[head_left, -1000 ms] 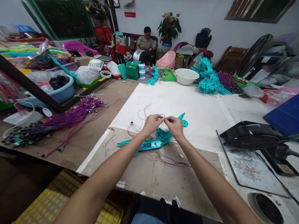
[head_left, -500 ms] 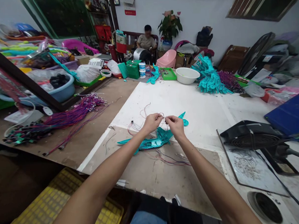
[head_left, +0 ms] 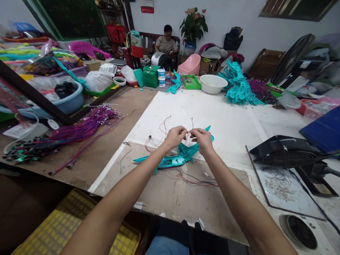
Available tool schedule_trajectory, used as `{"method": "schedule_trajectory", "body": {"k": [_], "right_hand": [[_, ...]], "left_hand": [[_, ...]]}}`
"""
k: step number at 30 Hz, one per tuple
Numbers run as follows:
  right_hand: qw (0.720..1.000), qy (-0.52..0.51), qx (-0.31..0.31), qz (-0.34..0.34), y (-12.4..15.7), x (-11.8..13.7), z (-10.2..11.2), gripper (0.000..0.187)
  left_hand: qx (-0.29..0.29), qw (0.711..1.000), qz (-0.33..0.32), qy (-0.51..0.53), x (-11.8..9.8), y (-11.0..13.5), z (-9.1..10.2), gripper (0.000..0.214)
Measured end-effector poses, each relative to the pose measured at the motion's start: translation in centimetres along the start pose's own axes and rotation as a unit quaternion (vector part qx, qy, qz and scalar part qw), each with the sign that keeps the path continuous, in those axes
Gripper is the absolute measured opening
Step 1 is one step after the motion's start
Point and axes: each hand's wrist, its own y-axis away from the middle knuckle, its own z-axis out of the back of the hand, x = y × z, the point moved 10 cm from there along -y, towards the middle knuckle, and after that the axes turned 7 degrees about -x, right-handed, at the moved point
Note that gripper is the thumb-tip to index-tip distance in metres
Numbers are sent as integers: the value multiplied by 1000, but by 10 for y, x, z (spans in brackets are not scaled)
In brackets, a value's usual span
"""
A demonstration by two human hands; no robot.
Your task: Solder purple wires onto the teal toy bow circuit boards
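Note:
My left hand (head_left: 174,137) and my right hand (head_left: 203,139) are raised just above the table, fingertips almost touching. Both pinch thin red and purple wires (head_left: 188,134) between thumb and forefinger. Under the hands lies a long teal plastic part (head_left: 171,161) on the white sheet and brown board. More loose thin wires (head_left: 195,178) trail from it toward me. A small dark connector (head_left: 150,137) on a wire lies left of my left hand.
A bundle of purple wires (head_left: 81,131) lies at left. A pile of teal parts (head_left: 238,89) and a white bowl (head_left: 212,84) sit at the back. A black fan (head_left: 288,155) stands at right. A person (head_left: 166,41) sits far back. A yellow crate (head_left: 56,235) is below.
Both hands stay pinched on the wires and have shifted slightly up and to the right. The loose wire ends stick up a little differently. The teal part has not moved.

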Motion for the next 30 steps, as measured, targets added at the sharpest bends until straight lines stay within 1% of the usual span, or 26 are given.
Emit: {"method": "schedule_trajectory", "body": {"k": [3,7,11,14,18,21,25,30], "right_hand": [[1000,-7,-23,12,2,0,2,24],[999,-4,-25,32,7,0,2,27],[998,5,-40,55,9,1,6,26],[997,8,-35,63,9,1,3,25],[997,5,-18,81,9,5,-2,24],[996,2,-10,87,9,7,-5,23],[998,-18,-2,59,8,3,-9,25],[998,-44,16,33,10,-1,-12,29]], "left_hand": [[-37,999,5,0,3,-3,5,20],[-66,998,-1,-12,3,-1,12,18],[-86,993,-39,-70,-7,8,16,17],[-100,988,-65,-102,-13,12,16,18],[-113,992,-40,-47,-9,9,19,17],[-104,994,-5,25,0,4,17,15],[-96,991,32,84,10,0,14,14],[-67,987,43,137,12,-4,9,12]]}}
